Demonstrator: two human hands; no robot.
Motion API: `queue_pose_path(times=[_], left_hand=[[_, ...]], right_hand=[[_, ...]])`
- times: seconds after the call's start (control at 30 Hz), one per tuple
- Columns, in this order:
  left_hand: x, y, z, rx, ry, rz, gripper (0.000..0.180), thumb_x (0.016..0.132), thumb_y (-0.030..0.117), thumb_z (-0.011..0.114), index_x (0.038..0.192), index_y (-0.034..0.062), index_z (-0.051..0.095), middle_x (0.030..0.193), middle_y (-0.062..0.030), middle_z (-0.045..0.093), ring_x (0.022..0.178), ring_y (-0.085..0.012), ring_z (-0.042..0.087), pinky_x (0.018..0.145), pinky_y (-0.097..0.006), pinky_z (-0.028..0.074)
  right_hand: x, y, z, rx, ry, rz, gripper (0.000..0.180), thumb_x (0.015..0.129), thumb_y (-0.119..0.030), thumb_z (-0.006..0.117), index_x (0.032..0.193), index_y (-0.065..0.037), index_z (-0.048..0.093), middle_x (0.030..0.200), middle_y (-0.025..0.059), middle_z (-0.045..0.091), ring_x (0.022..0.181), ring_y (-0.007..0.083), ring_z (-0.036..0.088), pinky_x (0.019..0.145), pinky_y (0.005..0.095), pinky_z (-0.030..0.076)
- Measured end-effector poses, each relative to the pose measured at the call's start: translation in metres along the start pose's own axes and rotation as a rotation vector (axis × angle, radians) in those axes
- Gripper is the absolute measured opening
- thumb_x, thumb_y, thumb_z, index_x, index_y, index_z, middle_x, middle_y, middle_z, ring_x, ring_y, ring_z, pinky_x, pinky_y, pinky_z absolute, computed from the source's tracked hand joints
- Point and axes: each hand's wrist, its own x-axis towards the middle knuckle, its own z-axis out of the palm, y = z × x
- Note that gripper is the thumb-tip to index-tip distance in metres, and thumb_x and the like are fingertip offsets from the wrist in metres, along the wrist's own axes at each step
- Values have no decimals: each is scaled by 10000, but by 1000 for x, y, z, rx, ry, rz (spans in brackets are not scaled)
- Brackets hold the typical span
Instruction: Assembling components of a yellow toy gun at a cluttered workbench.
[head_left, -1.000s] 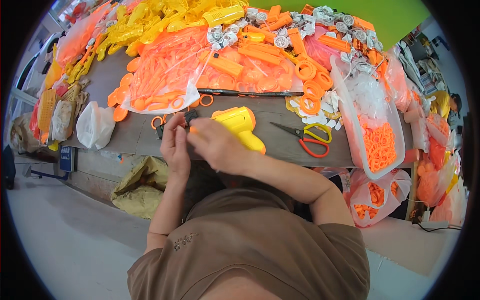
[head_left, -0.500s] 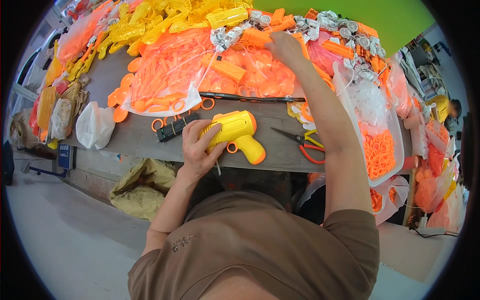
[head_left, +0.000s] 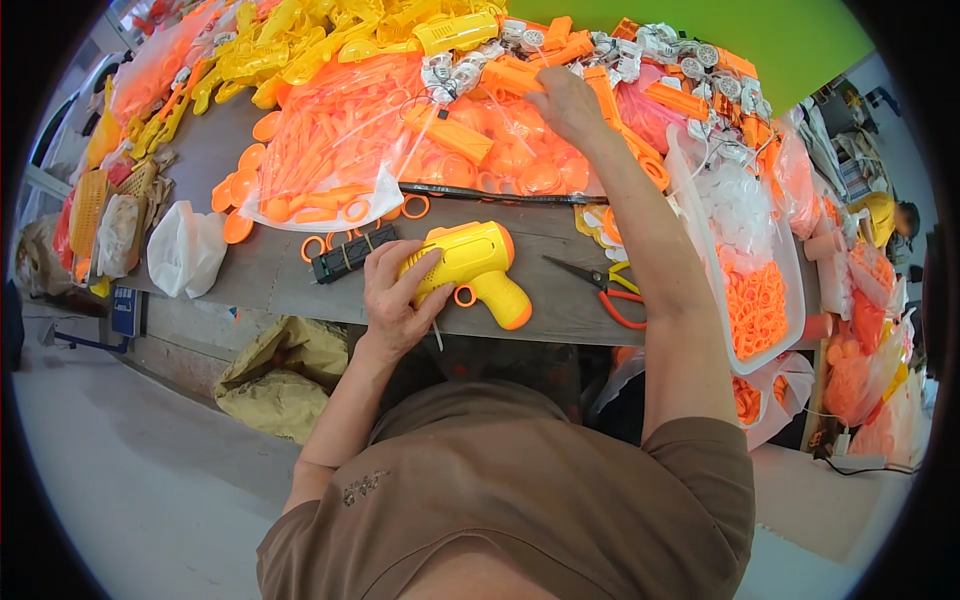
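Note:
A yellow toy gun [head_left: 462, 254] with orange ends and an orange trigger ring lies on its side at the table's near edge. My left hand [head_left: 399, 290] is closed around its left end. Farther off, my right hand [head_left: 570, 105] is closed at the end of an orange plastic block [head_left: 512, 77] on the parts pile; its fingertips are partly hidden. A dark ribbed block [head_left: 353, 254] lies beyond my left hand. Cutting pliers [head_left: 604, 284] with red and yellow handles rest right of the toy gun.
Orange parts in a clear plastic bag [head_left: 340, 140] cover the table's middle, with yellow gun shells [head_left: 290, 45] behind. White-and-orange mechanisms [head_left: 690, 70] heap at the back right. A clear bin [head_left: 795, 310] of orange rings stands at right. A white bag [head_left: 187, 250] sits at left.
My right hand has shifted slightly toward me, and the orange block at its fingertips has tilted a little. My left hand and the toy gun stay in place.

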Motion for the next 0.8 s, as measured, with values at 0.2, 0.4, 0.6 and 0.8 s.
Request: queue_pose_path(times=[0.2,0.4,0.6,0.8], left_hand=[[0,1,-2,1,-1,-7,413,650,140,755,1039,50,650,1084,-130,560,1004,-324,506,862,-406,425],[0,1,-2,2,-14,-7,410,649,127,749,1037,43,647,1093,-137,557,1003,-334,506,857,-409,428],[0,3,-1,11,-25,-18,403,654,126,747,1035,38,647,1090,-142,558,1003,-337,507,858,-410,429],[0,3,1,34,-25,-32,401,671,124,745,1044,22,641,1077,-149,563,1006,-332,507,867,-406,420]], right_hand=[[-63,-47,-17,43,59,-116,231,758,-163,676,869,-9,545,877,153,548,845,326,560,719,418,460],[-97,-73,-13,109,65,-199,226,717,-101,682,853,-10,526,855,135,513,811,312,526,701,400,449],[-93,-101,0,207,146,-268,237,702,-116,693,832,-12,524,844,131,507,795,294,510,688,370,443],[-75,-96,18,114,92,-288,242,694,-141,700,853,-27,557,872,100,527,836,277,511,687,386,432]])
